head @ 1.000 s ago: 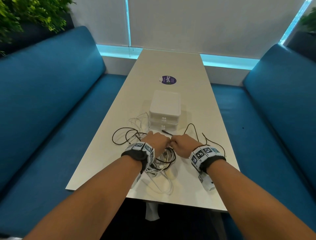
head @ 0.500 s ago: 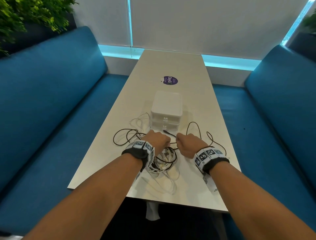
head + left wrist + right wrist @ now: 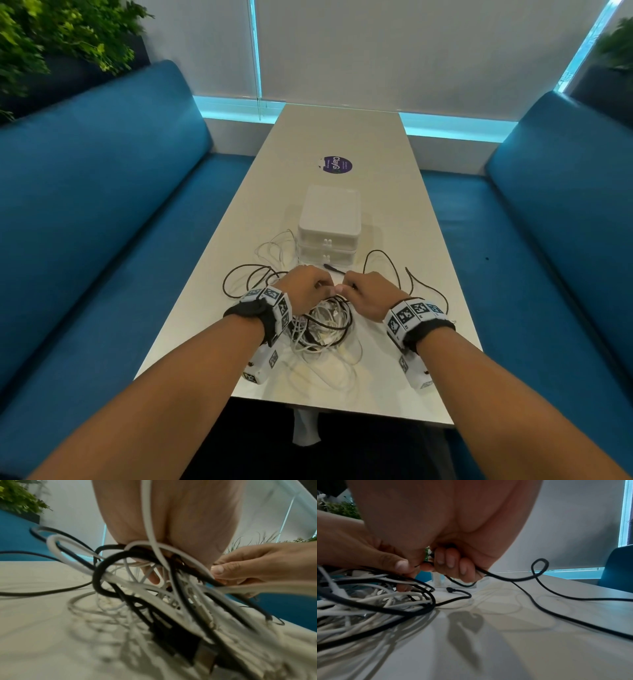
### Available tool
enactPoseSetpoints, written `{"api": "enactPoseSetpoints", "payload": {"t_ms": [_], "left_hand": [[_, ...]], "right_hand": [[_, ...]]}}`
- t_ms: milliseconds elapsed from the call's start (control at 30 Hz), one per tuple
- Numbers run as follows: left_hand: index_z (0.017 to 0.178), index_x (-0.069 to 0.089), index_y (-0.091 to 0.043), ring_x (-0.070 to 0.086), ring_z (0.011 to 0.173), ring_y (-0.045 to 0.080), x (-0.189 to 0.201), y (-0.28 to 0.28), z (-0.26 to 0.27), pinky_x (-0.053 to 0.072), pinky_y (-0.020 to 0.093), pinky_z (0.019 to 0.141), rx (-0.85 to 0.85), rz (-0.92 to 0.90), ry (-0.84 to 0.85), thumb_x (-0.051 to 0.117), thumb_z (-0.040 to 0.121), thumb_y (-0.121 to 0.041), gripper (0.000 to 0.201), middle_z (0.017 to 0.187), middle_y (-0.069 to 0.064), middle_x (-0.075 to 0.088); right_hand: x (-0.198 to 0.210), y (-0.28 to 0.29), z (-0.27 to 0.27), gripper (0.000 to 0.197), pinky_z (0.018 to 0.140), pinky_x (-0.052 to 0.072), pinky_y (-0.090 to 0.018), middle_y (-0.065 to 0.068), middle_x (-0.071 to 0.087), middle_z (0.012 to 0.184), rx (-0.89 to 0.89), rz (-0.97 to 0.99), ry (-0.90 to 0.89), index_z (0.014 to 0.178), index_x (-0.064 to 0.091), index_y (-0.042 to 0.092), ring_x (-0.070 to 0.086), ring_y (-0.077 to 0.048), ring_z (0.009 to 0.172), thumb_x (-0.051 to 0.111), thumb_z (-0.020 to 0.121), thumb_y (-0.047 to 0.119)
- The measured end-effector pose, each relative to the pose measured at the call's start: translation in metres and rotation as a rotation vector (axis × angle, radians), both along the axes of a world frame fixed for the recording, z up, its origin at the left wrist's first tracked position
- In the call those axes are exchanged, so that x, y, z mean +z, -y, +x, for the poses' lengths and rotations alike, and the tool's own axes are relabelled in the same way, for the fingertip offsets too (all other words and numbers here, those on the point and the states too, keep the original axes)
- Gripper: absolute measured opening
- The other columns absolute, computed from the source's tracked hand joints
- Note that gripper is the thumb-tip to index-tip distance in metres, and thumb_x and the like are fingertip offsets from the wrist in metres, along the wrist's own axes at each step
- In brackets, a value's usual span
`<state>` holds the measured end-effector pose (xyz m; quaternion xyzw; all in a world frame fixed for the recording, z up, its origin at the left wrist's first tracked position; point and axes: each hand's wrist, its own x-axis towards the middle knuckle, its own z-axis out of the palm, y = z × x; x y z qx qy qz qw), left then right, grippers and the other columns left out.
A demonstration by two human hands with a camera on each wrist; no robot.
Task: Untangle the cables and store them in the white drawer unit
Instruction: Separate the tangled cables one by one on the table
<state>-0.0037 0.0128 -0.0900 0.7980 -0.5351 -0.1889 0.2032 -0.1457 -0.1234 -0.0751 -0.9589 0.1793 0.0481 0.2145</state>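
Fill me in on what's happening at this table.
A person is untangling a knot of black and white cables on the white table. The left hand grips the bundle, while the right hand has its fingers curled round a black cable that trails off to the right. The white drawer unit sits just beyond the hands with both drawers closed; nothing is stored yet.

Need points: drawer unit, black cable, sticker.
drawer unit (image 3: 329, 209), head view, on its flat top.
black cable (image 3: 539, 575), right wrist view, on the loop just right of the fingers.
sticker (image 3: 335, 164), head view, on its purple centre.
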Motion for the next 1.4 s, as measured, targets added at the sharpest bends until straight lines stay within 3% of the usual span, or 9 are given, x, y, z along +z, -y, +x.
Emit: {"api": "enactPoseSetpoints", "payload": {"t_ms": [233, 400, 700, 833, 933, 1067, 1167, 1267, 1400], "left_hand": [[0.097, 0.071, -0.027, 0.064, 0.088, 0.019, 0.0, 0.0, 0.003, 0.052, 0.035, 0.08, 0.017, 0.091, 0.088, 0.055, 0.097, -0.039, 0.019, 0.094, -0.001, 0.07], [0.103, 0.065, -0.019, 0.06, 0.093, 0.027, 0.008, 0.016, -0.017, 0.041, 0.037, 0.087, -0.003, 0.129, 0.297, 0.044, 0.101, -0.031, 0.025, 0.099, 0.003, 0.068], [0.096, 0.06, -0.02, 0.049, 0.1, 0.025, 0.001, 0.005, -0.002, 0.034, 0.043, 0.093, -0.058, 0.264, 0.446, 0.041, 0.101, -0.035, 0.025, 0.1, 0.002, 0.06], [0.092, 0.047, -0.032, 0.043, 0.088, 0.027, -0.001, 0.003, 0.006, 0.041, 0.044, 0.091, -0.027, 0.254, 0.426, 0.042, 0.098, -0.029, 0.009, 0.087, -0.002, 0.052], [0.103, 0.042, -0.027, 0.043, 0.079, 0.025, 0.008, 0.007, -0.006, 0.039, 0.042, 0.093, -0.069, 0.176, 0.481, 0.045, 0.098, -0.019, 0.01, 0.082, -0.005, 0.051], [0.112, 0.041, -0.015, 0.06, 0.079, 0.028, 0.025, 0.005, -0.017, 0.036, 0.04, 0.09, -0.143, 0.159, 0.565, 0.048, 0.091, -0.003, 0.025, 0.086, 0.001, 0.065], [0.1, 0.041, -0.02, 0.058, 0.077, 0.025, 0.022, 0.003, -0.016, 0.035, 0.039, 0.087, -0.087, 0.118, 0.413, 0.047, 0.099, -0.019, 0.006, 0.085, -0.002, 0.062], [0.092, 0.055, -0.02, 0.057, 0.08, 0.021, 0.017, 0.004, -0.013, 0.031, 0.038, 0.088, -0.048, 0.13, 0.348, 0.045, 0.101, -0.039, 0.023, 0.089, -0.005, 0.061], [0.087, 0.065, -0.025, 0.057, 0.086, 0.021, 0.014, 0.002, -0.009, 0.033, 0.038, 0.091, -0.024, 0.162, 0.409, 0.041, 0.095, -0.039, 0.028, 0.091, -0.003, 0.063]], "right_hand": [[-0.006, 0.019, -0.017, 0.025, 0.074, 0.047, -0.035, -0.007, 0.062, 0.09, -0.067, -0.018, -0.104, 0.093, 0.05, 0.028, 0.059, -0.026, 0.084, 0.04, 0.101, 0.049], [0.002, 0.001, 0.001, 0.022, 0.077, 0.054, -0.041, -0.01, 0.065, 0.099, -0.003, -0.173, -0.06, 0.115, 0.056, 0.024, 0.064, -0.03, 0.087, 0.042, 0.1, 0.031], [0.007, 0.019, -0.01, 0.025, 0.071, 0.043, -0.038, -0.02, 0.06, 0.105, -0.15, -0.126, -0.141, 0.114, 0.045, 0.006, 0.06, -0.036, 0.093, 0.037, 0.105, 0.028], [0.017, 0.03, -0.022, 0.02, 0.071, 0.044, -0.033, -0.009, 0.063, 0.096, -0.13, -0.113, -0.096, 0.113, 0.05, 0.018, 0.057, -0.025, 0.081, 0.045, 0.102, 0.034], [0.01, 0.011, -0.007, 0.026, 0.071, 0.043, -0.032, -0.005, 0.067, 0.093, -0.022, -0.064, -0.035, 0.113, 0.056, 0.024, 0.057, -0.021, 0.081, 0.045, 0.099, 0.043], [-0.001, -0.007, 0.012, 0.017, 0.072, 0.046, -0.032, -0.008, 0.07, 0.096, 0.012, 0.019, 0.036, 0.102, 0.063, 0.019, 0.064, -0.026, 0.087, 0.049, 0.1, 0.029], [-0.003, 0.001, 0.009, 0.017, 0.071, 0.046, -0.034, -0.003, 0.067, 0.087, -0.013, 0.018, 0.03, 0.091, 0.058, 0.024, 0.061, -0.024, 0.083, 0.048, 0.101, 0.034], [-0.002, 0.011, 0.003, 0.019, 0.074, 0.049, -0.036, -0.002, 0.066, 0.083, -0.025, -0.007, 0.011, 0.089, 0.058, 0.026, 0.06, -0.022, 0.08, 0.048, 0.1, 0.038], [0.001, 0.022, 0.001, 0.023, 0.077, 0.05, -0.036, 0.002, 0.068, 0.086, -0.019, -0.041, -0.011, 0.091, 0.063, 0.027, 0.061, -0.02, 0.083, 0.048, 0.099, 0.041]]}}
